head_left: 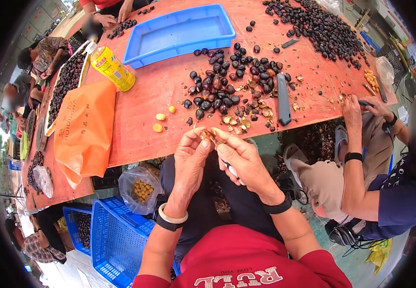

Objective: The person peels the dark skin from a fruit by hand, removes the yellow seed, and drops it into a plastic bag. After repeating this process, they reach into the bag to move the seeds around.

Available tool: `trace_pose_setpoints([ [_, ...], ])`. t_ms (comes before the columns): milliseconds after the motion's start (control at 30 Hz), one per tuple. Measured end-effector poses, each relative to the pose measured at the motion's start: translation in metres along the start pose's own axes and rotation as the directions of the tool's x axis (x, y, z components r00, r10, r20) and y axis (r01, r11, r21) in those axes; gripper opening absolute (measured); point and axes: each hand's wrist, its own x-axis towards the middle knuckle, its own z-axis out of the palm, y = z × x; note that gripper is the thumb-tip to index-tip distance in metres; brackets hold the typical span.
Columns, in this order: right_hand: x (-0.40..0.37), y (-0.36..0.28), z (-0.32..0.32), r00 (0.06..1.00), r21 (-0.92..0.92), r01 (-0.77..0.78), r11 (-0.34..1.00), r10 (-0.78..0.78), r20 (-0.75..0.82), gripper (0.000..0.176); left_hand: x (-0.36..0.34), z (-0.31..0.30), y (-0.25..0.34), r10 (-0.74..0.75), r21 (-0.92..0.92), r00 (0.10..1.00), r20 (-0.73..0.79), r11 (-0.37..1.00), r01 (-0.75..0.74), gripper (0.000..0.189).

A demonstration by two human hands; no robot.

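Just beyond the near table edge, my left hand [192, 156] pinches a small brown nut [207, 135] between thumb and fingertips. My right hand [242, 161] is closed around a knife with a white-and-black handle [231, 171]; its tip end meets the nut and its blade is mostly hidden by the fingers. In front of both hands lies a loose pile of dark nuts [216, 91]. Broken shell pieces [239, 122] lie at the pile's near side. A few peeled yellow kernels [157, 127] rest on the table to the left.
A blue tray [179, 36] stands behind the pile. A grey knife-like tool [283, 101] lies to its right. Leftward are a yellow bottle [114, 69] and an orange bag [85, 129]. Blue crates [116, 240] and a bag of kernels [142, 189] sit below. A co-worker's hands [361, 109] work at right.
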Motion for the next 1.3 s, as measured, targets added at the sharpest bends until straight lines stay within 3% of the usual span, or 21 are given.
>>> trace_pose_setpoints([
  [300, -0.004, -0.004, -0.003, 1.000, -0.114, -0.018, 0.993, 0.020, 0.019, 0.041, -0.002, -0.003, -0.001, -0.037, 0.014, 0.999, 0.022, 0.999, 0.037, 0.029],
  [533, -0.002, 0.005, 0.001, 0.996, -0.162, 0.058, 0.985, -0.069, -0.063, 0.038, -0.002, -0.002, -0.004, 0.067, 0.097, 0.998, 0.010, 0.993, -0.067, 0.028],
  [667, 0.004, 0.006, 0.001, 0.999, -0.084, -0.010, 0.996, 0.006, -0.048, 0.038, -0.002, -0.002, -0.007, 0.127, 0.123, 0.992, -0.024, 0.985, -0.123, 0.029],
  [767, 0.006, 0.007, 0.002, 0.993, -0.150, 0.089, 0.985, -0.100, -0.067, 0.036, -0.004, -0.002, -0.007, 0.117, 0.043, 0.993, -0.007, 0.992, -0.117, 0.030],
  [833, 0.004, 0.003, 0.002, 0.989, -0.285, 0.134, 0.949, -0.145, -0.019, 0.034, -0.002, -0.006, -0.007, 0.087, 0.022, 0.996, -0.008, 0.996, -0.087, 0.030],
  [967, 0.009, 0.008, -0.003, 0.959, -0.362, 0.279, 0.890, -0.281, 0.048, 0.034, -0.001, -0.006, -0.008, 0.081, 0.032, 0.997, -0.020, 0.996, -0.080, 0.032],
  [1067, 0.010, 0.010, 0.005, 0.977, -0.289, 0.203, 0.936, -0.212, 0.001, 0.035, 0.002, -0.006, -0.009, 0.101, 0.008, 0.994, -0.047, 0.995, -0.101, 0.029],
  [1133, 0.015, 0.016, 0.010, 0.990, -0.026, 0.135, 0.990, -0.136, -0.036, 0.034, 0.005, -0.010, -0.013, 0.101, -0.006, 0.993, -0.056, 0.995, -0.102, 0.029],
  [1233, 0.020, 0.013, 0.015, 0.989, 0.041, 0.041, 0.998, -0.035, -0.143, 0.034, 0.005, -0.006, -0.011, 0.126, 0.027, 0.990, -0.055, 0.992, -0.125, 0.031],
  [1300, 0.026, 0.012, 0.008, 0.979, 0.095, 0.085, 0.992, -0.065, -0.192, 0.035, 0.005, -0.001, -0.007, 0.157, 0.073, 0.987, -0.044, 0.985, -0.154, 0.033],
])
